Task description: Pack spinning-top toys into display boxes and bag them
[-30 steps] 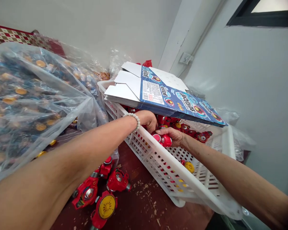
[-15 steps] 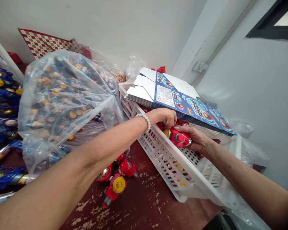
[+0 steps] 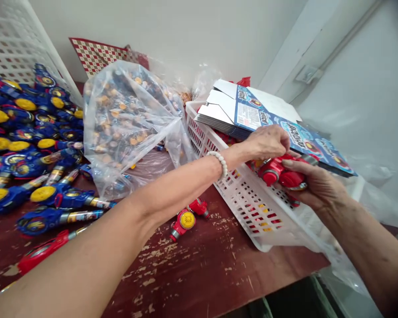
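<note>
Over the white slatted basket (image 3: 248,212), my right hand (image 3: 313,183) is wrapped round red toy pieces (image 3: 285,173) with silvery parts; how many pieces it holds is hard to tell. My left hand (image 3: 270,140), with a pale bead bracelet at the wrist, is closed at the upper side of these pieces, its fingertips hidden. More red and yellow pieces lie inside the basket under the hands. A stack of flat blue and white printed cartons (image 3: 268,117) rests across the basket's far side.
A clear plastic bag (image 3: 132,128) of small blue and yellow items stands left of the basket. Many blue toys (image 3: 23,132) lie at the far left. Red pieces (image 3: 186,219) with a yellow disc sit on the worn dark red table (image 3: 192,269).
The view has turned left, showing more blue toys and a second basket. Both hands have risen from inside the basket, and the red pieces in my right hand have come up and tilted.
</note>
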`<move>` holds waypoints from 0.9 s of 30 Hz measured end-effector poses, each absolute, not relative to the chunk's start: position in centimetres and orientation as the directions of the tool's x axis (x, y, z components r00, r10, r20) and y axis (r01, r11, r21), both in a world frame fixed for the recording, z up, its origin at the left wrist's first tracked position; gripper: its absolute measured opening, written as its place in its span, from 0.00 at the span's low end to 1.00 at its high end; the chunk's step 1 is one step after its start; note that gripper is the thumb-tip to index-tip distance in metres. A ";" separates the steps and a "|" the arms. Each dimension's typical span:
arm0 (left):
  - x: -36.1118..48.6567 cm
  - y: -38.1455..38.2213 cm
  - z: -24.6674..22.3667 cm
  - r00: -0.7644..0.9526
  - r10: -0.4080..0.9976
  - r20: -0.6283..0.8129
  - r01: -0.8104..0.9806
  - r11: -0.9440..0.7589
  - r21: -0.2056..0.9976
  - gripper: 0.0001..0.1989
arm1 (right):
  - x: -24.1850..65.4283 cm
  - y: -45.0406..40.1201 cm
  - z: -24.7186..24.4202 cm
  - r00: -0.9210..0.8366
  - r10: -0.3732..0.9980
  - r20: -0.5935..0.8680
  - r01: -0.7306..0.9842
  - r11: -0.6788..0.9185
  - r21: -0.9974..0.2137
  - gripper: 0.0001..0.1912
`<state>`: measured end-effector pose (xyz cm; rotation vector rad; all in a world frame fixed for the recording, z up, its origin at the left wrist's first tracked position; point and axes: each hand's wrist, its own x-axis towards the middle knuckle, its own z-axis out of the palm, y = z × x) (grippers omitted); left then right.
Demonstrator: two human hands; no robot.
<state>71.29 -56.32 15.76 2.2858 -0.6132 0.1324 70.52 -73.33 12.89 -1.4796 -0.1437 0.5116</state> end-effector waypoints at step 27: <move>40.7 -43.2 -5.5 0.829 0.116 0.547 -0.022 -0.971 0.239 0.24 | 54.3 -56.2 -0.9 0.463 0.825 0.326 0.668 -0.083 -0.739 0.35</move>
